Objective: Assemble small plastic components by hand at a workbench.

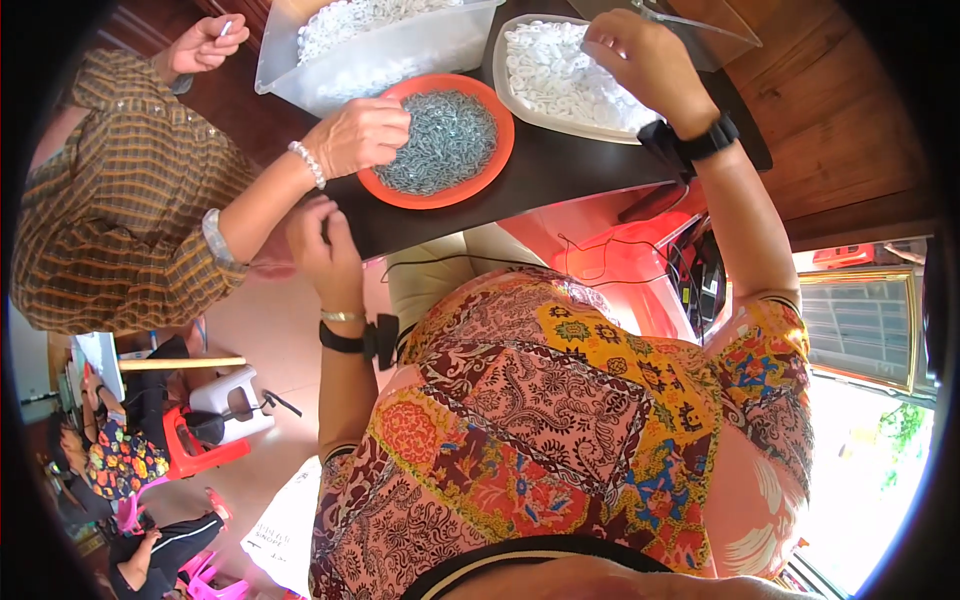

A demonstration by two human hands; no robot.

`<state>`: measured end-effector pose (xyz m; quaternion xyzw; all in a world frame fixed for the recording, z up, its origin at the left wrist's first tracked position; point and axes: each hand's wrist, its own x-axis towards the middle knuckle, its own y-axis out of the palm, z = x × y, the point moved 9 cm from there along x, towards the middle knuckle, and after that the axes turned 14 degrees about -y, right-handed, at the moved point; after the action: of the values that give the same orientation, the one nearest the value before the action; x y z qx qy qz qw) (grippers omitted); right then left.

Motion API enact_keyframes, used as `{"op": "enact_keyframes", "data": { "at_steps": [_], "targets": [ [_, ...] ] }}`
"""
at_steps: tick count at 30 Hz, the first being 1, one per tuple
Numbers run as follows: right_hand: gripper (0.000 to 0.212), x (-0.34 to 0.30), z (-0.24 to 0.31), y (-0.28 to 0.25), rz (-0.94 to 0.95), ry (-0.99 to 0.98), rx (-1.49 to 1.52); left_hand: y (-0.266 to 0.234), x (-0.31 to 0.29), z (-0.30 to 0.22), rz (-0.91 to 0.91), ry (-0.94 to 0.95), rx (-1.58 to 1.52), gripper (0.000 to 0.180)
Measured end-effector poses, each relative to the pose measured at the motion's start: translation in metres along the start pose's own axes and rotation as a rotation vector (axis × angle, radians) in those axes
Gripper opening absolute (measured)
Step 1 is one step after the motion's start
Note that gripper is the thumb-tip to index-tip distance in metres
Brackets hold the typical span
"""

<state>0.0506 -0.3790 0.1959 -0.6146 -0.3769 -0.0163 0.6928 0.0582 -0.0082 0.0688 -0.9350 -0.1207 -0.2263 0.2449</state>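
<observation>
Two hands: right hand [655, 68], fingers bent over white pieces [550, 75], apparently picking; left hand [328, 258] half-curled; grips unclear. Next likely needs: fine pinch.

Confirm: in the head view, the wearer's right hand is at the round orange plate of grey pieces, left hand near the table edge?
No: the right hand is at the white tray of white pieces, not the orange plate. The head view shows it. Left hand near the table edge stands.
</observation>
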Motion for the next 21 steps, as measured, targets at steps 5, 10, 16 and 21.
{"op": "enact_keyframes", "data": {
  "at_steps": [5,10,16,21],
  "targets": [
    [0.016,-0.009,0.092,-0.019,-0.344,-0.214,0.268,0.024,-0.029,-0.040,0.447,-0.288,-0.301,0.014],
    [0.026,-0.017,0.157,0.027,-0.424,-0.387,0.249,0.081,-0.030,-0.067,0.813,-0.486,-0.591,0.029],
    [0.029,-0.019,0.160,0.061,-0.420,-0.404,0.330,0.091,-0.037,-0.053,0.824,-0.595,-0.709,0.029],
    [0.037,-0.021,0.166,0.072,-0.423,-0.456,0.404,0.099,-0.044,-0.044,0.869,-0.707,-0.887,0.019]
  ]
}}
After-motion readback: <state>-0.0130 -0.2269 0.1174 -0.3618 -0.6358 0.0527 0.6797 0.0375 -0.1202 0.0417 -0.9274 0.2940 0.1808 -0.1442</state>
